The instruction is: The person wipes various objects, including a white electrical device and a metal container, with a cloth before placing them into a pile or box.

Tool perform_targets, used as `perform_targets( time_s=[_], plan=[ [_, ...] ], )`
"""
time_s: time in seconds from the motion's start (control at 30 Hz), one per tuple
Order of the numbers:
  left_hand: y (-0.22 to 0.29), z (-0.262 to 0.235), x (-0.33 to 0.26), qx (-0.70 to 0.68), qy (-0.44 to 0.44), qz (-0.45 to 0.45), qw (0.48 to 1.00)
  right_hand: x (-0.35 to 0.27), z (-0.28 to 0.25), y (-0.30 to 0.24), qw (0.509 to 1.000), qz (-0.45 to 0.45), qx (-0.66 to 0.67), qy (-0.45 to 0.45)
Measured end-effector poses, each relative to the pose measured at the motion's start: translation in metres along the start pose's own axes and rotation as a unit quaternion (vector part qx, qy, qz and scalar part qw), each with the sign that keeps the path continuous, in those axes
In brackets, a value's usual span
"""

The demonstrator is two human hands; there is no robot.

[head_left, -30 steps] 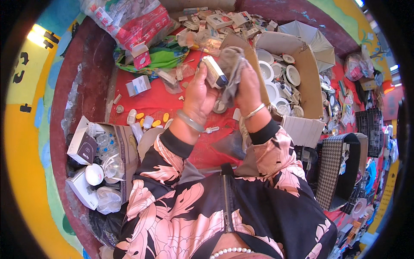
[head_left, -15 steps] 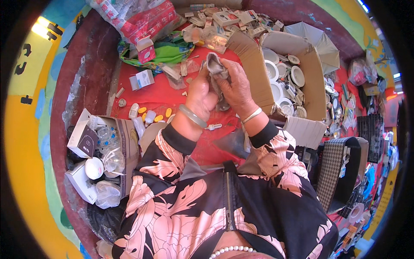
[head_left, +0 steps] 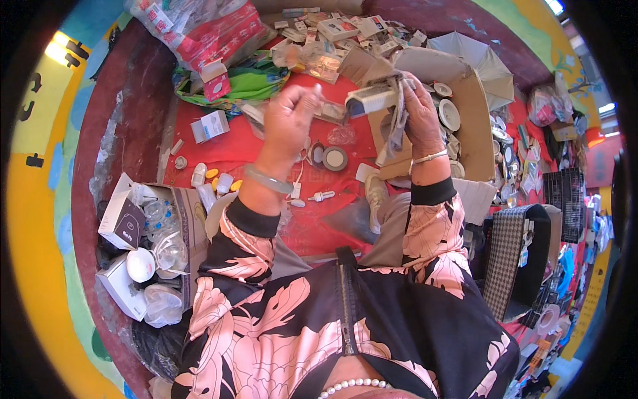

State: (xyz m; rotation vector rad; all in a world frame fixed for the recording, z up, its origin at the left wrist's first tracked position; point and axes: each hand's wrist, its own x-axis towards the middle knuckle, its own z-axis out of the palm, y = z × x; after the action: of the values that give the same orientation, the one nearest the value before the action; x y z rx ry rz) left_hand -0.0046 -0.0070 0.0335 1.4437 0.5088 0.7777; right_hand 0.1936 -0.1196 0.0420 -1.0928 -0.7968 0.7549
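Observation:
My right hand (head_left: 423, 112) is closed on a crumpled grey cloth (head_left: 397, 123), held up over the near edge of the open cardboard box. A pale, blocky thing (head_left: 375, 101) with a dark blue end sticks out of the cloth toward the left; blur hides its kind. My left hand (head_left: 287, 120) is raised apart from it, with curled fingers and thumb close together; whether anything is in them is hidden. Below and between the hands, a round dark-rimmed lamp (head_left: 334, 158) with a white face lies on the red cloth (head_left: 266, 147). A small white bulb (head_left: 321, 196) lies nearer to me.
The cardboard box (head_left: 475, 136) on the right contains round white lamps. Small cartons (head_left: 339, 28) are heaped at the back. At left stand a pink box (head_left: 216, 81), a white-blue box (head_left: 211, 126) and a carton (head_left: 189, 226) of clear-wrapped items. A checked box (head_left: 508, 266) stands right.
My hands have parted: the right moved right with the cloth, the left moved left. The pale blocky thing now shows, and the round lamp on the red cloth has come into sight.

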Motion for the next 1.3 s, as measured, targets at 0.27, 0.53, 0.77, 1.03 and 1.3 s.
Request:
perform_targets(
  time_s=[0.27,0.53,0.77,1.03,1.3],
  plan=[
    [-0.02,0.021,-0.002,-0.203,-0.252,-0.224,0.919,-0.009,0.013,0.004,0.999,0.012,-0.01,-0.045],
    [-0.025,0.029,0.002,-0.35,-0.095,-0.107,0.926,0.002,-0.027,-0.013,0.958,-0.015,0.234,0.167],
    [-0.025,0.029,0.01,-0.305,-0.026,-0.029,0.952,-0.017,-0.011,-0.018,0.984,0.097,0.148,0.017],
    [-0.03,0.04,0.004,-0.215,-0.061,0.026,0.974,-0.023,0.026,-0.015,0.982,0.149,0.114,-0.015],
    [-0.032,0.041,0.0,0.024,-0.04,0.088,0.995,-0.024,0.02,-0.018,0.968,0.234,0.084,-0.019]
  ],
)
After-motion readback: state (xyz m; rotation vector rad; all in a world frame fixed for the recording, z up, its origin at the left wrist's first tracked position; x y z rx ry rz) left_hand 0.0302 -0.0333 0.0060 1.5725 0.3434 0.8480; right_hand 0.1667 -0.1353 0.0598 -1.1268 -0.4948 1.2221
